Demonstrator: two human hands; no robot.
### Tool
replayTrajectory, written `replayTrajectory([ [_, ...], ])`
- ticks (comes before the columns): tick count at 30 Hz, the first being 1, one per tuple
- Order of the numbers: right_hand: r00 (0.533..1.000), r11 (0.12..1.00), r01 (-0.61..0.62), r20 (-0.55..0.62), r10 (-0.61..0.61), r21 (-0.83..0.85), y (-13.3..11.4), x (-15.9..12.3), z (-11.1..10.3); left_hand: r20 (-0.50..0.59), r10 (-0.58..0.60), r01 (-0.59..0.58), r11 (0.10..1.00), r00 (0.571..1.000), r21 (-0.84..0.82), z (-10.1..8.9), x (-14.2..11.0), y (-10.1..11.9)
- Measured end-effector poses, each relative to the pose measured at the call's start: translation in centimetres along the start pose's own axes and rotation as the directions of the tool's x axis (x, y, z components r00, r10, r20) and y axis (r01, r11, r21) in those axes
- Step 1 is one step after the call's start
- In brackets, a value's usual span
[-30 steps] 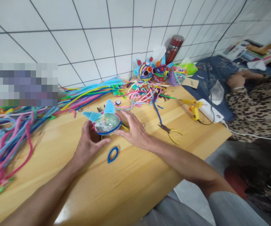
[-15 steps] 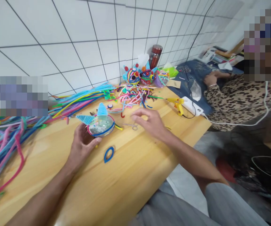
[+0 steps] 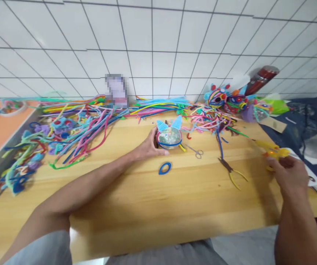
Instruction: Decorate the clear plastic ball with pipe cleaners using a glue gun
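My left hand (image 3: 148, 145) is closed round the left side of a clear, glittery ball (image 3: 170, 137). Two light-blue pipe-cleaner ears stand on top of it, and a blue strand runs round its front. At the table's right, my right hand (image 3: 291, 175) grips a yellow glue gun (image 3: 274, 150), its nozzle pointing left. A blue pipe-cleaner loop (image 3: 164, 168) lies in front of the ball. Scissors (image 3: 196, 151) rest to the ball's right. Pliers with yellow handles (image 3: 232, 173) lie between the scissors and my right hand.
Bundles of pipe cleaners (image 3: 92, 129) cover the table's left and back. Behind the pliers is a heap of pink and white scraps (image 3: 208, 120). Several decorated balls (image 3: 216, 97) stand at the back right beside a red flask (image 3: 262, 81). A white power strip (image 3: 314, 177) lies at the right edge.
My right hand has moved right and taken hold of the glue gun. The view has turned left, bringing the pliers into sight. My left hand still holds the ball.
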State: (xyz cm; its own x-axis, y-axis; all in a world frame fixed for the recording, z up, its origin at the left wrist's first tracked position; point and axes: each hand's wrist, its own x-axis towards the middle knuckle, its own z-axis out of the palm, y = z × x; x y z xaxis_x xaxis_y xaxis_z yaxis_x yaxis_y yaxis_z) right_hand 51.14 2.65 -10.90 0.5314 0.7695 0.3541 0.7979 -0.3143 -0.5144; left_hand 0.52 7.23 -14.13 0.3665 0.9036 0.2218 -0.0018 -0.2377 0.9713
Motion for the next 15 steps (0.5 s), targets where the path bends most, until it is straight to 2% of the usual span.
replayTrajectory([
  [3,0.956,0.960,-0.258,0.112,0.270,-0.111,-2.1,1.1,-0.8,0.018,-0.004,0.003,0.999,1.000,0.045,-0.2,0.2,-0.1],
  [7,0.874,0.905,-0.390,0.241,0.421,-0.169,-3.8,1.7,-0.9,0.001,-0.005,0.005,0.994,1.000,0.105,-0.3,0.5,-0.4],
  [9,0.844,0.878,-0.452,0.241,0.479,-0.159,-4.3,1.6,-0.4,-0.022,-0.017,0.020,0.992,1.000,0.128,-0.1,0.6,-0.6],
  [11,0.854,0.882,-0.470,0.230,0.467,-0.044,-4.8,1.1,0.0,-0.035,-0.010,0.015,0.989,0.999,0.144,0.2,0.6,-0.7],
  [12,0.875,0.893,-0.447,0.232,0.426,0.045,-5.1,0.7,0.1,-0.038,0.002,0.004,0.989,0.999,0.150,0.3,0.5,-0.8],
  [15,0.944,0.917,-0.246,0.290,0.154,0.313,-6.9,-0.8,-0.5,-0.060,0.041,-0.029,0.981,0.997,0.194,0.7,0.3,-0.9],
])
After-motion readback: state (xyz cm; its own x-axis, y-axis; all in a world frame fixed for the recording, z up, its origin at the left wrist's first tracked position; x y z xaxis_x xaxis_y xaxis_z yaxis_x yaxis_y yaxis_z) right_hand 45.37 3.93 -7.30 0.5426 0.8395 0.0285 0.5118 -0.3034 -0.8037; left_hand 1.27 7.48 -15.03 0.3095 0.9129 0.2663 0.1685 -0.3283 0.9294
